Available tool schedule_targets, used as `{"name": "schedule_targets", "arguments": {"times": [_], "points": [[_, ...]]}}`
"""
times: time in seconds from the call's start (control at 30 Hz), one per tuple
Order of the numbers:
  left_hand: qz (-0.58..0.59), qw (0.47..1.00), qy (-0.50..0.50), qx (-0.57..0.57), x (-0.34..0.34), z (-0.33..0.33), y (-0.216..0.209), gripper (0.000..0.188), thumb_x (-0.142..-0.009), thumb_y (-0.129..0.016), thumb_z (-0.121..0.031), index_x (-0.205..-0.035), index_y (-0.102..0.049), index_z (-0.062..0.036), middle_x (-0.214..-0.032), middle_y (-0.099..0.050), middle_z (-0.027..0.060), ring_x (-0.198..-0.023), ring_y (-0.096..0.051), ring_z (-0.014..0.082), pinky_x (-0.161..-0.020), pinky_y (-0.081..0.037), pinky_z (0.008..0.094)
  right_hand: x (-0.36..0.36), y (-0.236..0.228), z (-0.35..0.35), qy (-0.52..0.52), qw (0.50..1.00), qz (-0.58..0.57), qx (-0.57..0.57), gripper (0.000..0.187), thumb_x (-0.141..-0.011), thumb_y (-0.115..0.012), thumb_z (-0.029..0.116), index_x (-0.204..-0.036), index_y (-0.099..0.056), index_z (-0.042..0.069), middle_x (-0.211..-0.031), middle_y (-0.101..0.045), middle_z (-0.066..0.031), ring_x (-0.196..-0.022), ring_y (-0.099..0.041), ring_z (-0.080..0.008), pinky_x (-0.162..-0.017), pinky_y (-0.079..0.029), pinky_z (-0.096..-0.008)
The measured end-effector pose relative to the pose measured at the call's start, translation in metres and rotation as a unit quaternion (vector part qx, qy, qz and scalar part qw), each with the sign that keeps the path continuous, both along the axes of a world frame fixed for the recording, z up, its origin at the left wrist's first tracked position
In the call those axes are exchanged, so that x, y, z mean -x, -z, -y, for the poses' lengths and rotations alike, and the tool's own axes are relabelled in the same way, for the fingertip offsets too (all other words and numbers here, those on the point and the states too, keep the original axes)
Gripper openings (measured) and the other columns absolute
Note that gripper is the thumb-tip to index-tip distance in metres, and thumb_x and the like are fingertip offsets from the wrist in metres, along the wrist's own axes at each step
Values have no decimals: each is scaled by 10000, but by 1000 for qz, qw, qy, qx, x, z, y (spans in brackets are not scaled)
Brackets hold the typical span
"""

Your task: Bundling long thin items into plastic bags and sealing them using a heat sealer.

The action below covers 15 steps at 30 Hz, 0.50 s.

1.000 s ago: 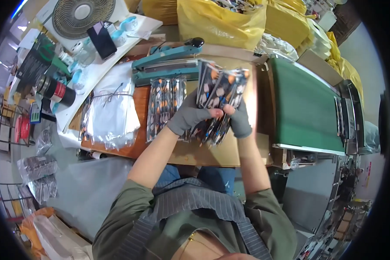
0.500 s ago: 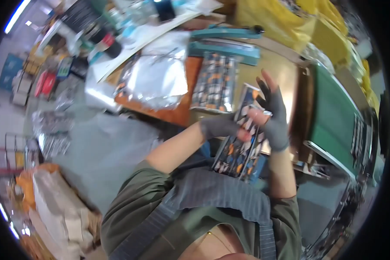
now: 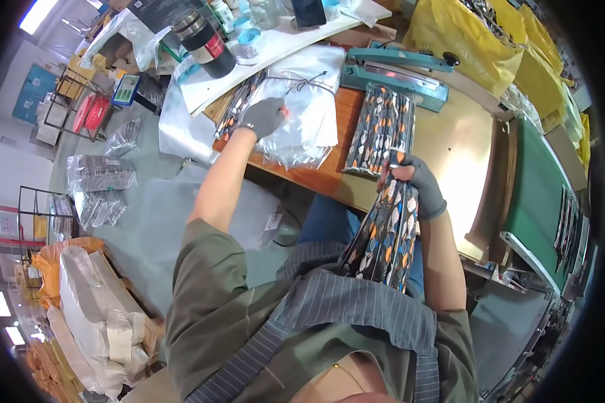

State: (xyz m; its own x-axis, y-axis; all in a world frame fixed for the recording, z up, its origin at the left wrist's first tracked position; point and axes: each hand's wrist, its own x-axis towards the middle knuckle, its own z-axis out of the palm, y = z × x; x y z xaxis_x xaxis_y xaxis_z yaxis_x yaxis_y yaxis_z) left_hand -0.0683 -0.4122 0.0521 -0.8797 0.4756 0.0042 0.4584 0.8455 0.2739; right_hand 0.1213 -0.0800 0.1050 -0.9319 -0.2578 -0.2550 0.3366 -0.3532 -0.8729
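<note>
A bundle of long, dark strips (image 3: 388, 228) printed with orange, white and grey leaf shapes stands up from my lap. My right hand (image 3: 413, 183), in a grey fingerless glove, grips its upper end. My left hand (image 3: 263, 117), gloved likewise, rests on a stack of clear plastic bags (image 3: 309, 124) tied with a dark cord. Its fingers are mostly hidden under the hand, so I cannot make out whether they pinch a bag. Between the hands, on the table, lies a clear-wrapped pack of similar strips (image 3: 379, 131).
A teal bag sealer (image 3: 400, 70) stands behind the pack. A dark flask (image 3: 205, 43) and blue tape rolls (image 3: 249, 41) sit on a white board (image 3: 279, 41) at the back. Yellow sacks (image 3: 454, 47) fill the far right, beside a green surface (image 3: 534, 195).
My left hand has let go of the bundle and moved left onto the plastic bags. My right hand, its fingers spread before, now grips the bundle's top.
</note>
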Motion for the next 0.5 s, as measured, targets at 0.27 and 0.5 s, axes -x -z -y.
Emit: {"name": "schedule_targets", "arguments": {"times": [0.27, 0.5], "points": [[163, 644, -90, -742, -86, -97, -58, 226, -921, -522, -268, -853, -572, -58, -717, -586, 48, -660, -568, 144, -635, -458, 284, -17, -5, -13, 22, 999, 9, 28, 618, -729, -594, 145, -1292, -422, -42, -808, -620, -127, -727, -637, -210, -679, -518, -294], [288, 620, -130, -718, -164, -169, -50, 205, -916, -541, -219, -831, -576, -35, -698, -570, 5, -598, -538, 95, -583, -458, 234, -6, 6, -23, 28, 1000, 8, -10, 366, -709, -588, 176, -1007, -561, -34, -820, -622, -120, -704, -621, -203, -678, -514, -298]]}}
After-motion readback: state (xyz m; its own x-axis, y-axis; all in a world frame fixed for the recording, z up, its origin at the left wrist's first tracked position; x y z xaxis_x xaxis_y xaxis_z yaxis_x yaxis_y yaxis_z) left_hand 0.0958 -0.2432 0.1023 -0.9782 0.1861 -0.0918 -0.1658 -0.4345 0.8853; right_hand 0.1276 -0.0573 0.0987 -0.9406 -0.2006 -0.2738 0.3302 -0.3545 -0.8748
